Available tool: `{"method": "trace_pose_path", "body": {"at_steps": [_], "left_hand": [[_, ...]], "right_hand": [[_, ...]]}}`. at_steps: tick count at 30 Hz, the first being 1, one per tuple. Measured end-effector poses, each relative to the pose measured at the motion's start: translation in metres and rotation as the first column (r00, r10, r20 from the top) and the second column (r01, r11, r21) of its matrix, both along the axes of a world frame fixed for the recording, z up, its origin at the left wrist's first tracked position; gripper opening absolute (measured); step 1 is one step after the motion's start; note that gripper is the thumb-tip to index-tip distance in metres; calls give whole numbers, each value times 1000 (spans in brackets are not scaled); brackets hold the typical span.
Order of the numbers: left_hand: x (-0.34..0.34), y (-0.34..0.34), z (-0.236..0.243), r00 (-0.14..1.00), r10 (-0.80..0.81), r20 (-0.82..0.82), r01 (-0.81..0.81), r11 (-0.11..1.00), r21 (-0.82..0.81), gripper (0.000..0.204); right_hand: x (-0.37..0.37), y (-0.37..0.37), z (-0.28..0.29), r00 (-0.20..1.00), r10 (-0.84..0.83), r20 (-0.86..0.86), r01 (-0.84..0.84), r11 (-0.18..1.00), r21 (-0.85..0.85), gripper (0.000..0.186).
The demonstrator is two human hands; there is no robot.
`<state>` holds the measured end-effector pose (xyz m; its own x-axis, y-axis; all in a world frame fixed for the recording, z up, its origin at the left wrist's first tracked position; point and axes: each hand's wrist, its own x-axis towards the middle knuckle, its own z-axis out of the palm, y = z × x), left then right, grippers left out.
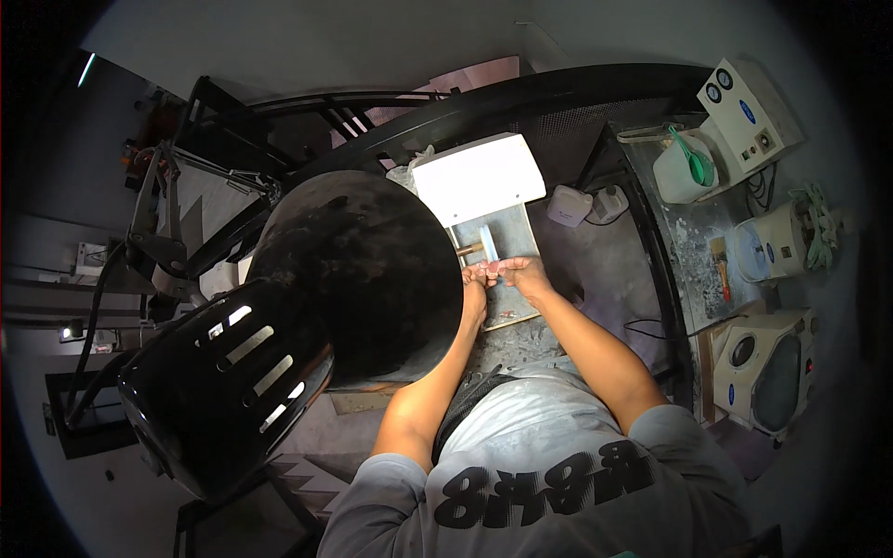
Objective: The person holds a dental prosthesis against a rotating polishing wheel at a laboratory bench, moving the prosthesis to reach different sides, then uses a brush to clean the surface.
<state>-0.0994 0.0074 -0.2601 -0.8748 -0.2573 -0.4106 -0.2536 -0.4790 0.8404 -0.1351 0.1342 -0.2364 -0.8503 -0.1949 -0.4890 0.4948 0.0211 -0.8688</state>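
My left hand (475, 288) and my right hand (526, 277) meet in front of a white box-shaped machine hood (479, 175). The fingertips of both are pinched together around a small pinkish piece (494, 267), too small to make out its kind. Just beyond the fingertips stands a pale, thin wheel (489, 242), seen edge-on, on a brownish shaft (470, 249) that comes from the left. The piece is at the near edge of the wheel; whether they touch cannot be made out. A dusty metal tray (512, 307) lies under the hands.
A large black lamp shade (363, 270) covers much of the left side, close to my left forearm. On the right bench are a white tub (684, 177) with a green bowl, a brush (721, 268), and beige machines (767, 367). White jugs (569, 205) stand beyond the tray.
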Motion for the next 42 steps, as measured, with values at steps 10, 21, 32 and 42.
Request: {"method": "trace_pose_path", "body": {"at_steps": [10, 21, 32, 42], "left_hand": [[4, 15, 20, 989, 44, 142, -96, 916, 389, 14], [-15, 26, 10, 938, 157, 310, -317, 751, 579, 15], [-31, 18, -7, 911, 172, 375, -366, 756, 542, 25], [-21, 4, -4, 980, 22, 197, -68, 972, 225, 16]], "right_hand": [[-11, 6, 13, 985, 100, -142, -84, 990, 115, 11], [-47, -1, 21, 975, 198, -103, -154, 930, 334, 13], [-50, -12, 16, 986, 161, -48, -127, 902, 413, 14], [-27, -11, -11, 995, -91, 49, 82, 984, 156, 12]]}}
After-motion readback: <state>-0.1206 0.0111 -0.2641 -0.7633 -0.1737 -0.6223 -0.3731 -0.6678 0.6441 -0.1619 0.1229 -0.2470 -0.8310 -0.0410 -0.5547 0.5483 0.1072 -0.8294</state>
